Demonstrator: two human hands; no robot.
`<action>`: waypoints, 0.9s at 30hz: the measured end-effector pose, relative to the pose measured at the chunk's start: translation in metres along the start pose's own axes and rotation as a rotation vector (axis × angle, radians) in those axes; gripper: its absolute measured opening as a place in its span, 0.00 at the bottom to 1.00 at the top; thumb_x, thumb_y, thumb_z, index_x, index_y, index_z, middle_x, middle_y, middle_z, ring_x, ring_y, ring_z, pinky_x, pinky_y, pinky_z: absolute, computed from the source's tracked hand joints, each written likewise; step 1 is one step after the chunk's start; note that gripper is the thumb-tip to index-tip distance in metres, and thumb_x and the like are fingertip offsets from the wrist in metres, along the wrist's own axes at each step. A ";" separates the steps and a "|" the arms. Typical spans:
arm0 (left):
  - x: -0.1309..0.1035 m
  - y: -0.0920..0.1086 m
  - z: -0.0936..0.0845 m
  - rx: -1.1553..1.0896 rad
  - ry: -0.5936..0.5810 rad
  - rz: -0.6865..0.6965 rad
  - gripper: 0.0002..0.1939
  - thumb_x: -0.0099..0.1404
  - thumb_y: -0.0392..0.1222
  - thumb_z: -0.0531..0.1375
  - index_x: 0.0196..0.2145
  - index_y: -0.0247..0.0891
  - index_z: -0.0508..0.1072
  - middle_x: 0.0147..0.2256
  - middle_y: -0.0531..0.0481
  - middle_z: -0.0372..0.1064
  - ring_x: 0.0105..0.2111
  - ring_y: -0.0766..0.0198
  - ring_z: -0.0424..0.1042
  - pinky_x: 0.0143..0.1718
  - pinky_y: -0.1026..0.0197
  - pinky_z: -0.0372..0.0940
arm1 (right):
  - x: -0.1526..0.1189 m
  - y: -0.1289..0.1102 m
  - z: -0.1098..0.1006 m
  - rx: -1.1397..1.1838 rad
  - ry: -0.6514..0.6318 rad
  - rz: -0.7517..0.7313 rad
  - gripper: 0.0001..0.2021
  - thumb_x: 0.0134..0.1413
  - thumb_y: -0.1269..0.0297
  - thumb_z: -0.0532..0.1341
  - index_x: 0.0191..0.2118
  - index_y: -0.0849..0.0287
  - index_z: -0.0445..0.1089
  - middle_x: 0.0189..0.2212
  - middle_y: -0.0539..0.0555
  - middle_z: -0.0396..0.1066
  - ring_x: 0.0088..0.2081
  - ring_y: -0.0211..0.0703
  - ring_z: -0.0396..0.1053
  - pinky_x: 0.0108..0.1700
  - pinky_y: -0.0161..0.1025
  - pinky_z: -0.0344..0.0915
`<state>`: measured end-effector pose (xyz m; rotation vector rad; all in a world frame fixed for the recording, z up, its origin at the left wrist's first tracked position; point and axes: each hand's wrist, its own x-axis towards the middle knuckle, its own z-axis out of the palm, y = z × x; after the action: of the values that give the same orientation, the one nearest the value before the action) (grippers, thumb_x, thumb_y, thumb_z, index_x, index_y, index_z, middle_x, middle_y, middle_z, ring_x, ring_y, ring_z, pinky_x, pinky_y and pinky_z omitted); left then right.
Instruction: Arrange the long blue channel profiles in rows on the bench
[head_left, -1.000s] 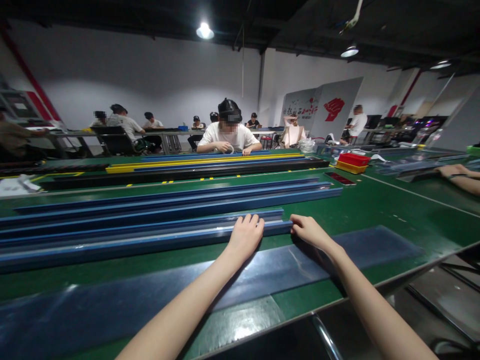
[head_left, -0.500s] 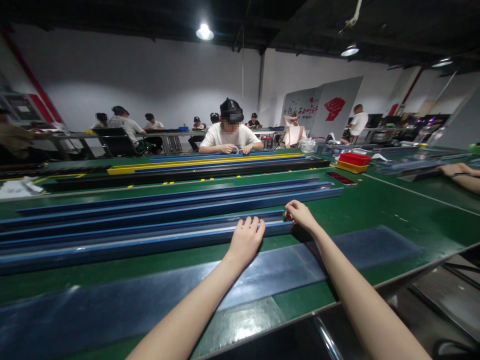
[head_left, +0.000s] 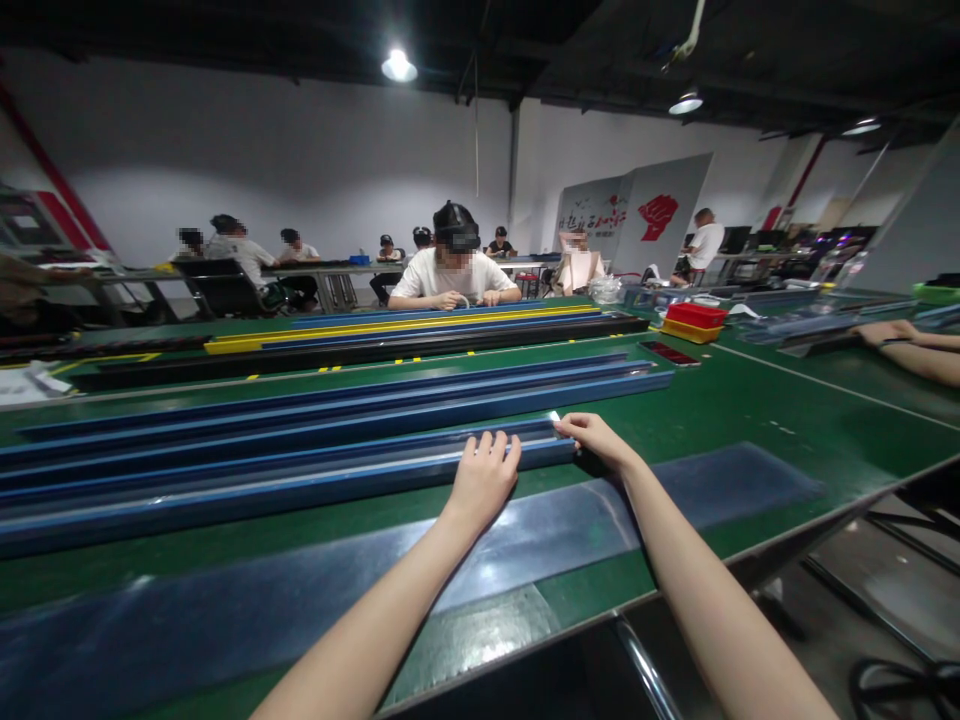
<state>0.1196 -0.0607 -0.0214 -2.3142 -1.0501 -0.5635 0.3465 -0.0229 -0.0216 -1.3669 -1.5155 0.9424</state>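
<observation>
A long blue channel-shaped strip (head_left: 285,487) lies on the green table (head_left: 757,400), running from the left edge to just right of centre. My left hand (head_left: 487,472) rests on its near rim, fingers slightly spread and bent over the edge. At the strip's right end is my right hand (head_left: 592,438), its thumb and fingers pinched on a small white piece (head_left: 555,419). Behind lie further blue strips (head_left: 360,412). Nearer to me, under my forearms, a flat translucent sheet (head_left: 300,590) covers part of the table.
Beyond are yellow strips (head_left: 405,330), a phone (head_left: 671,353) and a red bin (head_left: 696,316) stacked on a yellow one. A person (head_left: 455,270) sits opposite. At the right, another person's hands (head_left: 885,333) touch a strip. The table's front edge (head_left: 630,607) runs below my arms.
The view has shifted slightly. My right hand has turned lower at the strip's end, and a white piece now shows at its fingertips. My left hand stays on the rim.
</observation>
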 end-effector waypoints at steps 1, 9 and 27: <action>0.000 0.000 0.000 0.001 0.001 -0.007 0.18 0.61 0.37 0.52 0.49 0.35 0.65 0.44 0.41 0.67 0.43 0.53 0.65 0.41 0.52 0.60 | 0.000 0.000 0.000 0.006 0.005 -0.002 0.21 0.36 0.45 0.62 0.19 0.60 0.61 0.16 0.45 0.57 0.18 0.30 0.55 0.21 0.31 0.53; 0.001 0.003 -0.001 -0.019 -0.011 -0.111 0.15 0.62 0.39 0.51 0.45 0.33 0.68 0.42 0.39 0.67 0.41 0.53 0.66 0.37 0.54 0.60 | -0.001 -0.003 -0.003 0.031 0.012 0.029 0.20 0.34 0.47 0.63 0.19 0.60 0.61 0.16 0.45 0.57 0.18 0.29 0.55 0.21 0.31 0.53; 0.001 0.001 -0.006 -0.066 -0.058 -0.116 0.11 0.63 0.39 0.51 0.40 0.33 0.68 0.35 0.44 0.68 0.36 0.57 0.66 0.35 0.56 0.57 | 0.003 0.003 -0.003 -0.023 0.076 0.027 0.18 0.37 0.48 0.61 0.22 0.60 0.63 0.18 0.47 0.61 0.19 0.30 0.56 0.21 0.31 0.53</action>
<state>0.1202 -0.0640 -0.0167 -2.3501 -1.2159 -0.5873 0.3501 -0.0199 -0.0229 -1.4268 -1.4581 0.8827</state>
